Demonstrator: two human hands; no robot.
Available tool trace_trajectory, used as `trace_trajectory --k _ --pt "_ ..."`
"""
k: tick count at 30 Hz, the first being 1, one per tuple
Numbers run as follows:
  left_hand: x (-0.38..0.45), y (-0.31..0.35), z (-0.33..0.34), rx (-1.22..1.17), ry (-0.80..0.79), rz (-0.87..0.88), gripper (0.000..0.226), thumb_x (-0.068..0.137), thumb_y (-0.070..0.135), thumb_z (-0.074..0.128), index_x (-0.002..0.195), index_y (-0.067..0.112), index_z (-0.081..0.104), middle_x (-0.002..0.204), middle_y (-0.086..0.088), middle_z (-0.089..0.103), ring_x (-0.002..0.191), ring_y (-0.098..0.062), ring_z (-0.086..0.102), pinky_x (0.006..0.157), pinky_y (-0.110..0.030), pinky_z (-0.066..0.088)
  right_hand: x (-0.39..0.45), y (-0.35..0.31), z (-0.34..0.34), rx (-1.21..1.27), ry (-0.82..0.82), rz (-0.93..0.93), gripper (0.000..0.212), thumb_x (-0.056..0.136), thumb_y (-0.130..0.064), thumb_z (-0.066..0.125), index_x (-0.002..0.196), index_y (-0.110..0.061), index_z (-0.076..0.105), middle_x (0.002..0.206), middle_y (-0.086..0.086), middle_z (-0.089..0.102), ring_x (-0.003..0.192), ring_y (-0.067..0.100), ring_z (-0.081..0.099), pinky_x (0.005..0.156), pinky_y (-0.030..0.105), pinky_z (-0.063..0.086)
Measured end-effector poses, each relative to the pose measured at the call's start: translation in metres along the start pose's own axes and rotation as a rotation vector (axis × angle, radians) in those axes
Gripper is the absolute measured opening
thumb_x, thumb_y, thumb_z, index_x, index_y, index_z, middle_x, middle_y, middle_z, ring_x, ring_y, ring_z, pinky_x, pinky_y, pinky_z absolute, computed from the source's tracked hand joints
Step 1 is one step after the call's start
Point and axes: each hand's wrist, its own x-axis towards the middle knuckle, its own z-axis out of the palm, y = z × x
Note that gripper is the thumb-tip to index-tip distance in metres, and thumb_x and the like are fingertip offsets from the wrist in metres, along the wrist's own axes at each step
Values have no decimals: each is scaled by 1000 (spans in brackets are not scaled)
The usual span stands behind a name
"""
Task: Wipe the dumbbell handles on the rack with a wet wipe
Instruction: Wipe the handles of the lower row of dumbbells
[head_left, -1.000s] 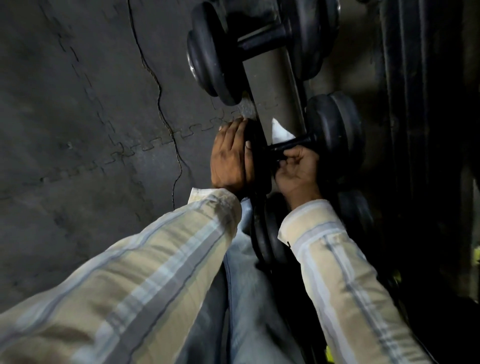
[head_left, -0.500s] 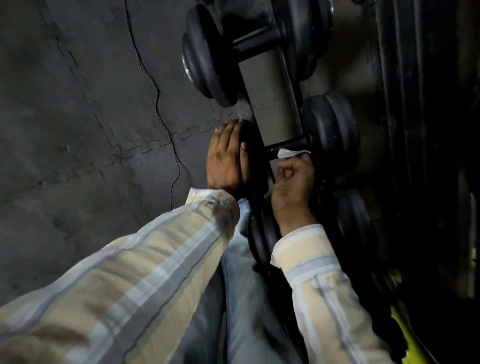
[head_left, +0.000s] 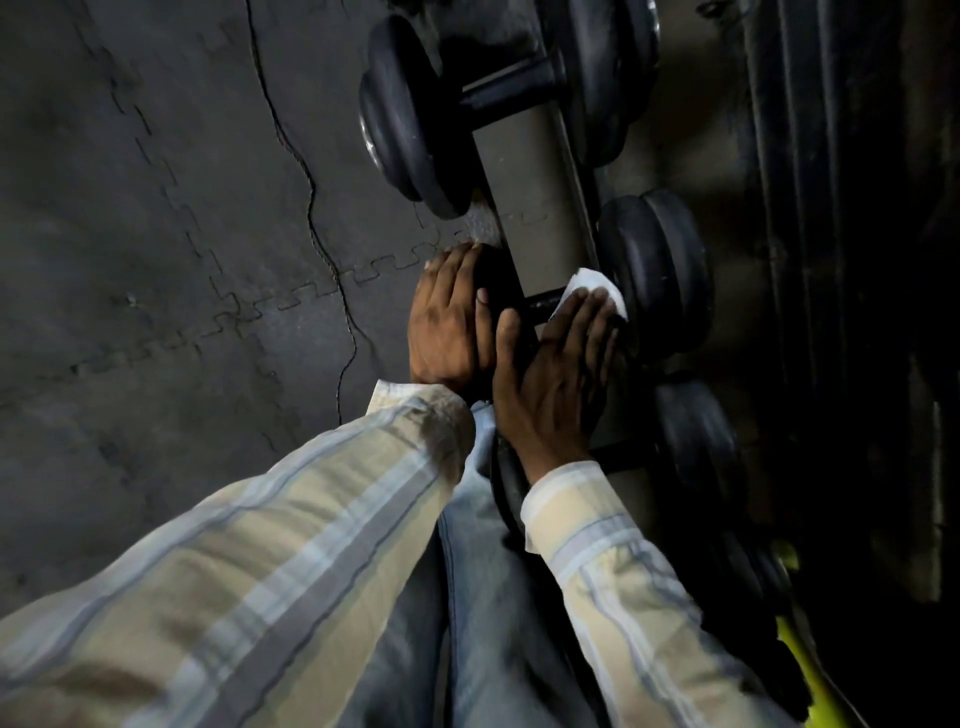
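Mid-wipe on middle dumbbell handle (head_left: 540, 301) on the rack (head_left: 530, 208): R hand (head_left: 558, 374) laid flat, fingers (head_left: 592, 306) straight and together, pressing wet wipe (head_left: 592, 286) onto handle's far end beside the rear weight head (head_left: 654, 270); L hand (head_left: 449, 322) cupped over the near head, steadying. Next, prob: drag wipe back along bar toward near head w/ firm pressure, then on to next handle. Vs 0.5 s ago: R fingers uncurled from a pinch below the bar, now flat on top, wipe further toward rear head.
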Motion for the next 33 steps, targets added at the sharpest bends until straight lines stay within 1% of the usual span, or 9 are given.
trace_trajectory --k 5,10,14,17,20,22,26,29,33 --pt "-3 3 -2 -14 -24 -42 54 101 26 28 139 -2 55 143 -18 57 134 -35 51 118 -47 33 22 21 -20 -313 -42 -295 100 95 -71 -3 156 3 23 165 22 18 156 30 6 125 47 6" --pt "-1 -3 1 13 -28 -14 54 102 25 27 139 -3 55 142 -19 57 133 -36 52 117 -49 35 33 20 -35 -340 -137 -480 107 93 -72 -10 146 4 44 155 22 41 150 31 27 125 47 11" --pt "-1 -2 1 4 -11 -9 55 101 26 28 139 -3 55 142 -18 57 134 -35 51 118 -48 34 22 28 -35 -320 -112 -395 107 93 -74 -6 150 5 37 159 24 32 152 31 23 125 46 11" --pt "-1 -7 6 22 7 1 53 101 25 30 138 -3 56 142 -18 57 134 -35 52 118 -47 33 46 12 -33 -316 -107 -316 115 89 -77 -11 143 5 48 151 24 45 148 30 32 124 45 14" --pt "-1 -8 6 41 18 -2 53 99 25 32 137 -3 57 140 -18 59 133 -35 53 118 -47 34 44 -4 -28 -344 -167 -453 110 91 -73 -15 129 -5 63 136 15 61 138 25 43 124 41 14" --pt "0 -7 5 30 9 -11 54 100 25 31 139 -2 56 141 -18 58 133 -35 52 117 -49 35 26 6 -30 -340 -208 -518 106 91 -71 -17 140 -10 56 146 12 54 145 21 36 125 41 10" --pt "0 -7 5 16 11 6 55 101 25 29 140 -4 54 143 -20 56 132 -37 52 117 -50 35 15 25 -37 -332 -158 -390 106 93 -72 -10 149 0 42 159 17 36 152 24 25 125 45 8" --pt "0 -7 6 28 27 9 53 101 25 30 138 -4 55 141 -20 57 131 -36 54 115 -51 36 35 7 -32 -332 -118 -334 111 91 -75 -10 145 4 46 153 22 43 149 29 31 125 45 12" --pt "0 -6 5 24 40 32 53 99 23 32 136 -5 57 140 -20 59 131 -35 54 117 -48 36 29 1 -32 -257 -167 -445 106 93 -70 -10 134 -3 60 146 15 54 144 24 39 125 42 12"
